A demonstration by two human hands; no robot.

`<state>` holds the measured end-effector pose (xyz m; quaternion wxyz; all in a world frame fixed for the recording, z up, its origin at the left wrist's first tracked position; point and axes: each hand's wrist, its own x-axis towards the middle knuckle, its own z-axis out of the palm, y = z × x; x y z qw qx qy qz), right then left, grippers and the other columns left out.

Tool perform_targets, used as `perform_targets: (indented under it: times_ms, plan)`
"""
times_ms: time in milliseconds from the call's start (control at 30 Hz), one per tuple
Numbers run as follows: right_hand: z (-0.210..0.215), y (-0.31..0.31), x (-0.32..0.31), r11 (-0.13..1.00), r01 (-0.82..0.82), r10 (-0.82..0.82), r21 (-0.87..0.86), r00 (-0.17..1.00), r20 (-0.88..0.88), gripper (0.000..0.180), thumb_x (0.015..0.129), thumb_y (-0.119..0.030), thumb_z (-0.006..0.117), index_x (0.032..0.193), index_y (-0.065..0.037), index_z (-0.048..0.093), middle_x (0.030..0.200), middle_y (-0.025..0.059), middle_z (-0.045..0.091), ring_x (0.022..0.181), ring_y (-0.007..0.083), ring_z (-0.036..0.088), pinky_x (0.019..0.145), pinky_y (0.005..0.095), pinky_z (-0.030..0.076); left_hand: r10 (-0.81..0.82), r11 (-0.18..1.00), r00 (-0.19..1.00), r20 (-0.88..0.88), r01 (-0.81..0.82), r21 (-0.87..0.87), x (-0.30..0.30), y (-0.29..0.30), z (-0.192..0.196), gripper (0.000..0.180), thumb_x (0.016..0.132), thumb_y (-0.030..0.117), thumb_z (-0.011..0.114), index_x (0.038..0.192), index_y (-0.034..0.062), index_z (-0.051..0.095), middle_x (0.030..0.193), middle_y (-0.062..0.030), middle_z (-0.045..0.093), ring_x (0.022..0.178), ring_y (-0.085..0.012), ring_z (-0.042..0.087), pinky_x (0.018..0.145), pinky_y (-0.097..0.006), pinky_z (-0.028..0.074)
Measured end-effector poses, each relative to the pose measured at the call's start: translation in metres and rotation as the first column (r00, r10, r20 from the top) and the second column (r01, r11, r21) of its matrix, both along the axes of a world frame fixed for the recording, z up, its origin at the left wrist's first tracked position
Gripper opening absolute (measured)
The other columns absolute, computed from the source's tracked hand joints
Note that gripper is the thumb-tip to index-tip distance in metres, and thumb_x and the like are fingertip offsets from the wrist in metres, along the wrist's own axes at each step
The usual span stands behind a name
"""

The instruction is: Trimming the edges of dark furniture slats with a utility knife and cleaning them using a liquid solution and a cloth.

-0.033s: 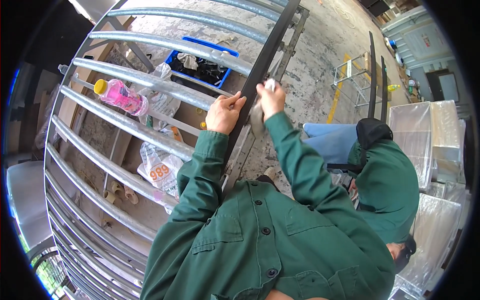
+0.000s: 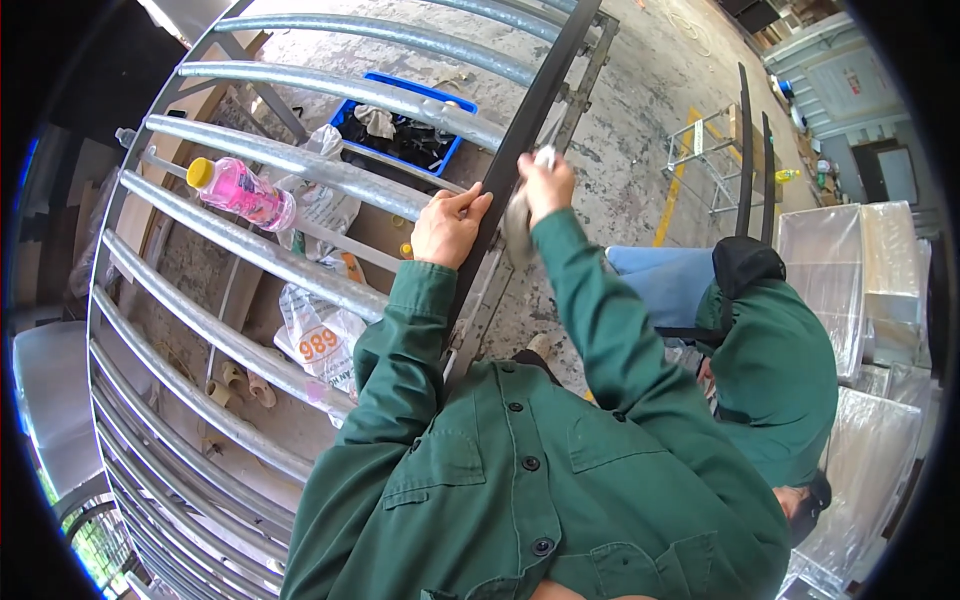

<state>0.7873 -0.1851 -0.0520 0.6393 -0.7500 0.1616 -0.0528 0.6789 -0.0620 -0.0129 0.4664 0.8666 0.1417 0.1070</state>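
A long black bar (image 2: 520,130) runs lengthwise over the edge of a rack of grey metal tubes (image 2: 290,165). My left hand (image 2: 447,228) grips the bar, thumb and fingers closed over it. Just right of the bar, my right hand (image 2: 547,190) is closed round a thing with a whitish end (image 2: 544,157) poking out above the fingers. Below that hand hangs a pale, smeared strip (image 2: 517,228); whether it belongs to the same thing I cannot tell. A bottle of pink liquid with a yellow cap (image 2: 240,193) lies across the tubes to the left.
Under the rack are a blue crate (image 2: 462,105) of dark pieces and white plastic bags (image 2: 318,335). A co-worker in a green shirt (image 2: 775,365) bends at my right, near plastic-wrapped stacks (image 2: 860,450). Farther off stand a metal step stool (image 2: 705,150) and two upright black bars (image 2: 745,150).
My right hand has shifted slightly, and the pale strip under it hangs at a different place. My left hand and the black bar have stayed put.
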Motion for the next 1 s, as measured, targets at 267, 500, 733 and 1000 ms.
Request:
perform_targets:
  times_ms: [267, 500, 733, 1000]
  plan:
    - [0.0, 0.001, -0.008, 0.998, -0.062, 0.062, 0.024, 0.998, 0.02, 0.028, 0.072, -0.01, 0.069, 0.097, 0.0, 0.059, 0.08, 0.003, 0.059, 0.065, 0.0112, 0.054, 0.058, 0.0263, 0.044, 0.026, 0.999, 0.999, -0.025, -0.027, -0.04, 0.001, 0.001, -0.004, 0.03, 0.078, 0.035, 0.064, 0.1, 0.0153, 0.066, 0.074, -0.0105, 0.06, 0.07, -0.0258, 0.061, 0.061, -0.032, 0.046]
    - [0.017, -0.013, 0.048, 0.999, 0.017, -0.019, 0.03, 0.998, 0.065, 0.022, 0.068, -0.015, 0.069, 0.075, 0.002, 0.059, 0.068, 0.0091, 0.062, 0.059, 0.0174, 0.056, 0.056, 0.0326, 0.045, -0.003, 0.998, 0.991, -0.135, -0.007, -0.068, 0.002, -0.007, 0.01, 0.031, 0.08, 0.04, 0.059, 0.102, 0.0189, 0.066, 0.076, -0.0104, 0.061, 0.074, -0.0296, 0.06, 0.064, -0.039, 0.047]
    - [-0.009, -0.008, -0.016, 0.988, -0.14, 0.14, -0.064, 0.99, -0.009, 0.032, 0.074, -0.009, 0.068, 0.101, -0.003, 0.054, 0.075, 0.0021, 0.055, 0.055, 0.0111, 0.052, 0.043, 0.027, 0.044, -0.008, 0.996, 0.997, -0.078, 0.002, -0.085, -0.003, -0.001, 0.002, 0.029, 0.08, 0.035, 0.062, 0.102, 0.0179, 0.065, 0.077, -0.0093, 0.061, 0.072, -0.0282, 0.06, 0.062, -0.036, 0.046]
    - [0.01, -0.019, 0.073, 1.0, -0.018, 0.02, -0.026, 0.997, 0.078, 0.025, 0.07, -0.02, 0.069, 0.078, 0.002, 0.059, 0.068, 0.0085, 0.061, 0.058, 0.0168, 0.055, 0.057, 0.0336, 0.045, -0.021, 0.996, 0.999, 0.045, 0.024, -0.082, 0.002, -0.004, -0.001, 0.027, 0.08, 0.032, 0.063, 0.1, 0.0152, 0.067, 0.087, -0.0063, 0.062, 0.075, -0.0242, 0.06, 0.064, -0.032, 0.047]
